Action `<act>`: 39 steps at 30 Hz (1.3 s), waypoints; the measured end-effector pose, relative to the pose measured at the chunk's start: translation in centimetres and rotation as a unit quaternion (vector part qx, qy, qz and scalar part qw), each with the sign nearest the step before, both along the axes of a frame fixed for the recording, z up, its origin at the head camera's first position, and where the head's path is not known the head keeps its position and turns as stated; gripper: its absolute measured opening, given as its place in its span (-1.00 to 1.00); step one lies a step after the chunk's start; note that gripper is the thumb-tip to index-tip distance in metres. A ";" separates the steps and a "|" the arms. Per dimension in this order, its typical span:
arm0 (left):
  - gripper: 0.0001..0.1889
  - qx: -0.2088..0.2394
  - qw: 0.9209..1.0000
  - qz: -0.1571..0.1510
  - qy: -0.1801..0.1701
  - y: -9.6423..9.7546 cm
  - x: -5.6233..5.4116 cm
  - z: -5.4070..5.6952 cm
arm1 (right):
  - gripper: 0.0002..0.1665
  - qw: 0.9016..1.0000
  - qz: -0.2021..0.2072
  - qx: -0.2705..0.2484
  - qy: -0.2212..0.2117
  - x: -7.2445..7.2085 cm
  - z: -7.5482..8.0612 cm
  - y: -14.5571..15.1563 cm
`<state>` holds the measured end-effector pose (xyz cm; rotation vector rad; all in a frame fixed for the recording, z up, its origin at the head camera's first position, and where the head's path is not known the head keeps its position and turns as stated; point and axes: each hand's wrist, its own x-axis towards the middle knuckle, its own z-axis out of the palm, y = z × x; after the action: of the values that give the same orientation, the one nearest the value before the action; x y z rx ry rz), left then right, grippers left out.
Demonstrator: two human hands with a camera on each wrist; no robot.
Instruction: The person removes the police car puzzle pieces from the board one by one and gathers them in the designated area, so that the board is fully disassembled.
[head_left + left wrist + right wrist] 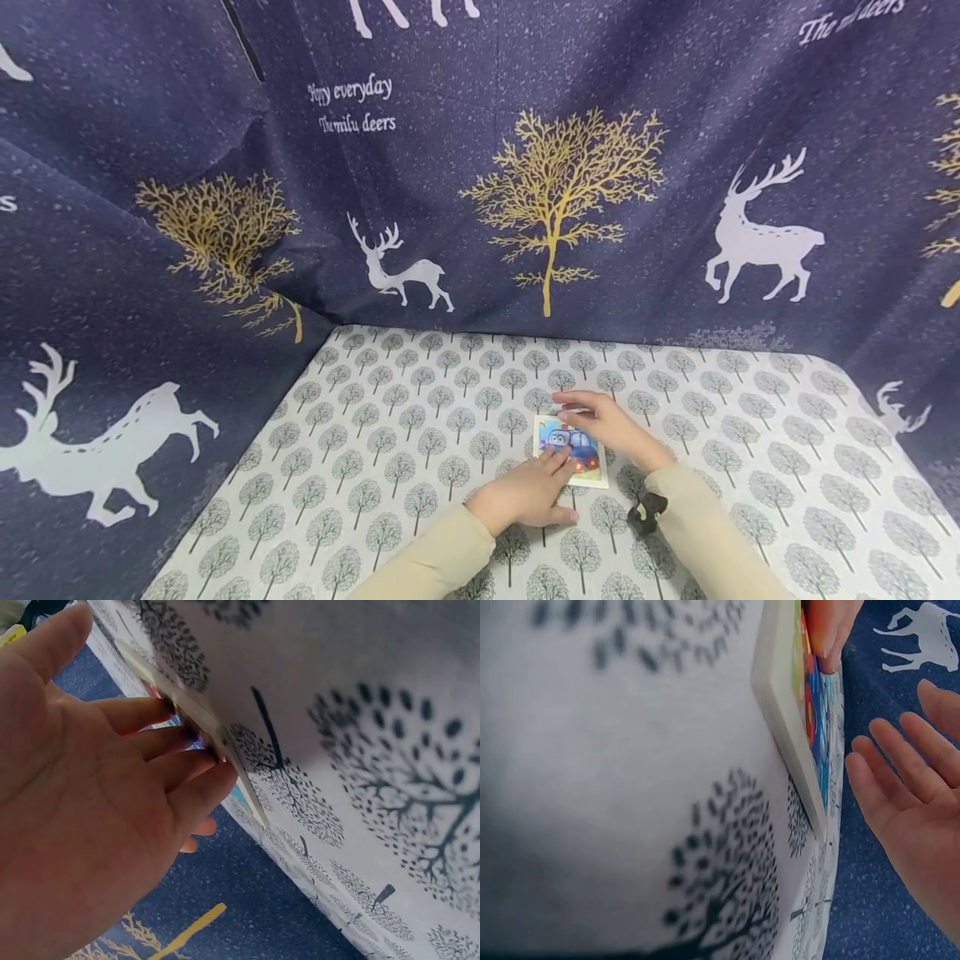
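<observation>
A thin picture board [588,468] with a cream border and a blue cartoon car lies flat on the patterned cloth. My left hand [527,493] rests its extended fingertips on the picture, its thumb apart near the lower edge. In the left wrist view, the fingers of the left hand [127,787] touch the board's face, beside its pale rim [180,697]. Over the board's upper right side is my right hand [609,423], fingers loosely bent. The right wrist view has this hand [915,776] apart from the board [786,731], palm bare, holding nothing.
White cloth [420,467] printed with grey trees covers the table. A dark blue curtain [450,167] with deer and golden trees rises behind it and at the left. A black wrist fitting [647,512] sits on the right sleeve.
</observation>
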<state>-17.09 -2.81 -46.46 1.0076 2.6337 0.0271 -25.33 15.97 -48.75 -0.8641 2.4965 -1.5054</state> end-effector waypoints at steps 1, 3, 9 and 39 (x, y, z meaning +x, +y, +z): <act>-0.17 0.000 1.000 0.002 -0.005 0.0 0.0 0.1 | -0.51 1.000 0.006 0.005 0.001 -0.1 0.0 -0.1; -0.18 0.000 1.000 0.004 -0.014 0.0 0.0 0.4 | -0.52 1.000 0.014 0.015 0.002 -0.3 0.0 -0.3; -0.21 0.012 1.000 0.002 -0.029 0.0 0.0 0.8 | -0.54 0.999 0.023 0.042 -0.006 -0.9 -0.3 -0.7; -0.23 -0.053 0.996 0.026 0.066 0.7 1.1 -0.8 | -0.61 0.986 -0.002 0.159 -0.050 -2.1 0.2 -1.9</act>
<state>-15.95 -2.11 -47.29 0.9350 2.7475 -0.1706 -27.39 14.03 -48.53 -0.7110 2.5636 -1.0767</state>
